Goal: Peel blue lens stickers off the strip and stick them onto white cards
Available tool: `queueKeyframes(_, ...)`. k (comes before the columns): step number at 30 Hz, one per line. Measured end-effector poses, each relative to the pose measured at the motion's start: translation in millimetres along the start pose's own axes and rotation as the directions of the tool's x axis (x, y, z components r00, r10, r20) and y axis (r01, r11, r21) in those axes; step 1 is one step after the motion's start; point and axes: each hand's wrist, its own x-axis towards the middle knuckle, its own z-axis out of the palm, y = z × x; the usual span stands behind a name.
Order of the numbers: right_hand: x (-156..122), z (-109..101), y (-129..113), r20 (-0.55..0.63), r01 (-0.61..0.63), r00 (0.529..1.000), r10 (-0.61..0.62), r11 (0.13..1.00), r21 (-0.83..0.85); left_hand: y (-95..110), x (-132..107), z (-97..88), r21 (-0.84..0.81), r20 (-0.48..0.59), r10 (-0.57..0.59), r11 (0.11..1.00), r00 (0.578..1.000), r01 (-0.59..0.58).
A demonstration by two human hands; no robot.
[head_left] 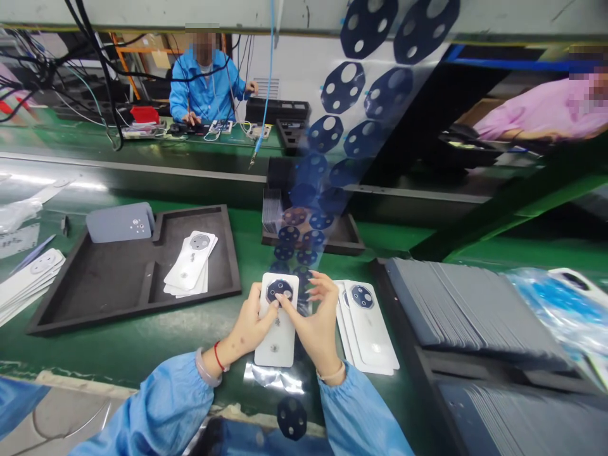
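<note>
The left hand (247, 326) grips a white panel (274, 348) by its left edge, the thumb laid over the face and the other fingers largely hidden at the side. The panel lies between the two hands; whether it rests on the green counter (190, 332) or is held just above it, I cannot tell. On the right hand (316, 320), the thumb tip sits on the dark disc (273, 288) at the panel's far end, close to the left thumb tip, while the other fingers spread apart past the panel's right edge, with nothing visible in their grasp.

Beyond the fingers, a clear strip (342, 87) bearing pairs of dark discs runs up and away. Just right of the right fingers are fanned white panels (375, 329), the top one with a dark disc; farther right, a row of grey panels (456, 310) stands in a dark tray.

Left of the left fingers is a black tray (118, 278), with a white pile (192, 259) in its right part and a few blue-grey panels (118, 225) at its far left corner. A white stack (31, 278) lies farther left. Well beyond the fingers, a person in blue (206, 88) is at another counter.
</note>
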Motion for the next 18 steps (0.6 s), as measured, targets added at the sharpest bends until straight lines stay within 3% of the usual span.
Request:
queueKeyframes(3, 1, 1, 0, 0.241, -0.233, 0.953, 0.183, 0.951, 0.202, 4, -2, 1.9, 0.032, 0.037, 0.006, 0.999, 0.999, -0.007)
queueKeyframes(5, 1, 1, -2, 0.33, -0.321, 0.914, 0.235, 0.918, 0.233, 6, -2, 3.2, 0.029, 0.057, -0.014, 1.0, 0.998, 0.012)
queueKeyframes(9, 1, 1, -3, 0.297, -0.333, 0.92, 0.257, 0.912, 0.242, 4, -2, 3.0, -0.019, 0.066, -0.059, 0.998, 0.996, 0.06)
queueKeyframes(13, 6, -4, 3, 0.405, -0.347, 0.889, 0.215, 0.892, 0.288, -1, -2, 1.1, -0.14, 0.087, -0.096, 0.984, 0.992, 0.108)
queueKeyframes(15, 8, -8, 6, 0.499, -0.4, 0.843, 0.2, 0.853, 0.336, -3, -2, 1.0, -0.199, 0.093, -0.118, 0.971, 0.989, 0.135)
queueKeyframes(18, 10, -12, 7, 0.659, -0.545, 0.73, 0.183, 0.737, 0.399, -6, -1, 1.1, -0.278, 0.091, -0.136, 0.948, 0.987, 0.156)
